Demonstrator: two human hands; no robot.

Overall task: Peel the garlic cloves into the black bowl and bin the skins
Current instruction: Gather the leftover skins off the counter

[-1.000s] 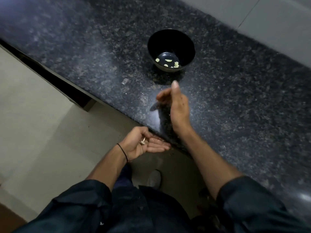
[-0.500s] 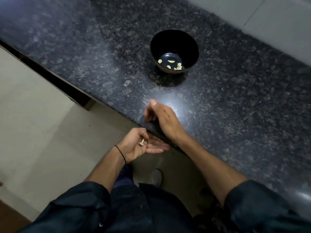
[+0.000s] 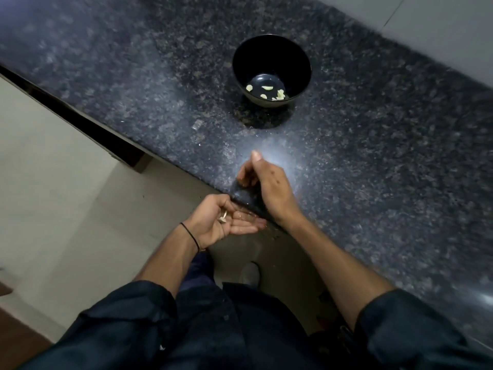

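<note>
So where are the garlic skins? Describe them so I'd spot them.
Follow the near edge of the dark speckled counter to the left hand, held palm up just below it. The garlic skins are the small pale scraps lying in that palm, unlike the yellowish peeled cloves in the black bowl farther back.

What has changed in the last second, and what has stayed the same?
The right hand drew back from just in front of the black bowl to the front edge of the counter, near the left hand. No grasp or release shows. Unchanged: the left hand waits cupped, palm up, with garlic skins in it; peeled cloves lie in the bowl.
</note>
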